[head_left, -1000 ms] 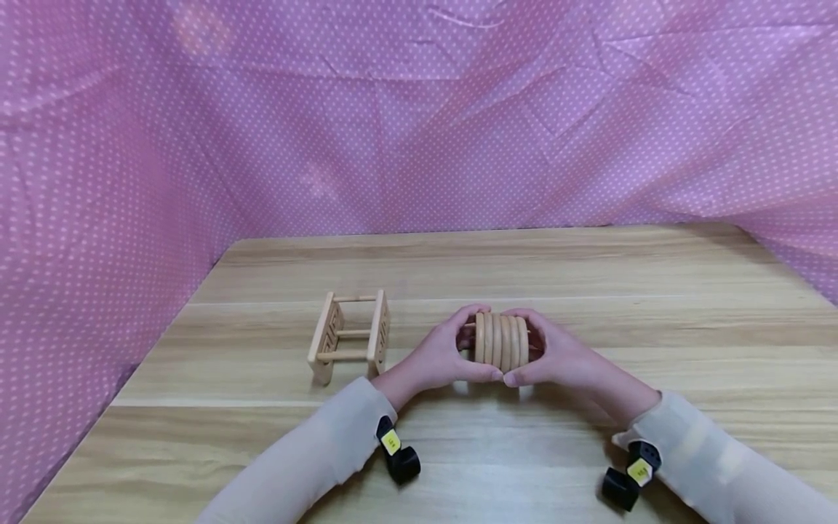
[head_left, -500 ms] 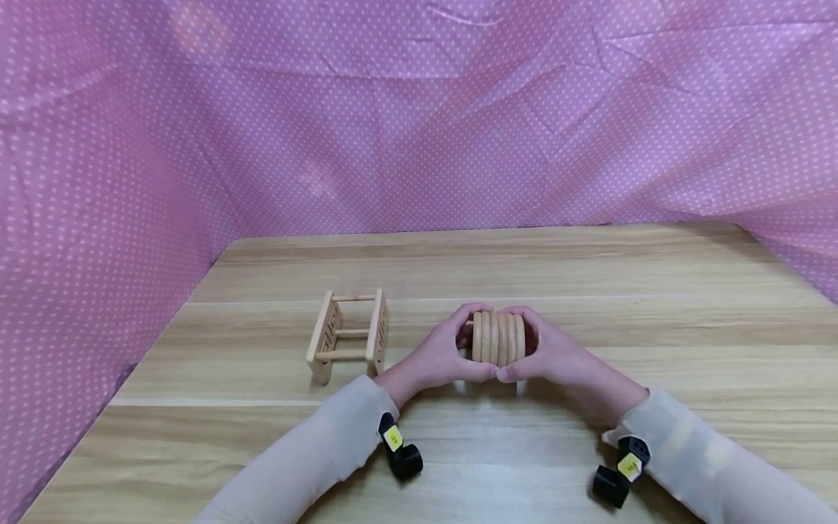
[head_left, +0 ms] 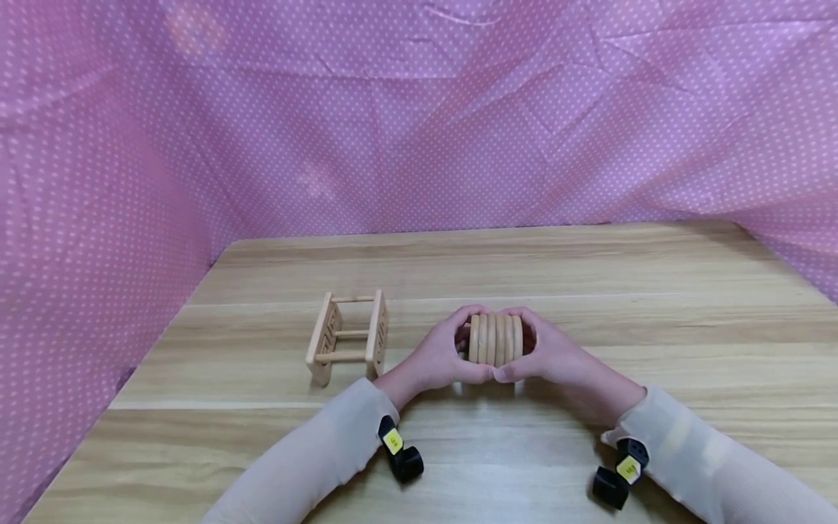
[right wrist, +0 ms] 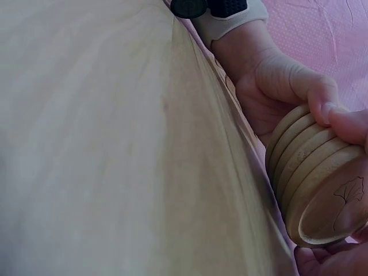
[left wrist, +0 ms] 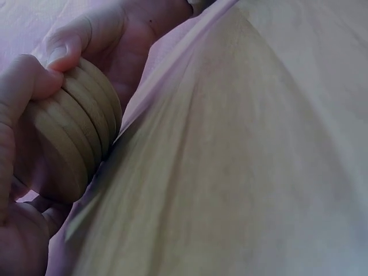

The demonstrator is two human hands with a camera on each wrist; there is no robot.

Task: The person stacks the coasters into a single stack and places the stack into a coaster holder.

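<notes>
A stack of several round wooden coasters (head_left: 495, 340) stands on edge between my two hands, the discs pressed face to face. My left hand (head_left: 445, 354) grips the stack from the left, and my right hand (head_left: 550, 351) grips it from the right. The thumbs meet at the near side, over the coasters' rims (left wrist: 86, 109). In the right wrist view, the end coaster (right wrist: 336, 195) has a recessed face with a leaf engraved in it. Fingers on the far side are mostly hidden. Left of my hands, an openwork wooden rack (head_left: 343, 356) with cross rods stands apart.
The wood-grain table (head_left: 497, 269) extends around the hands and rack. A pink dotted cloth (head_left: 419, 145) hangs behind and at the sides. Black wrist cameras (head_left: 406, 462) sit on both sleeves.
The coaster stack and my right hand have shifted slightly left. Both hands keep their hold on the coasters. The rack has stayed put.
</notes>
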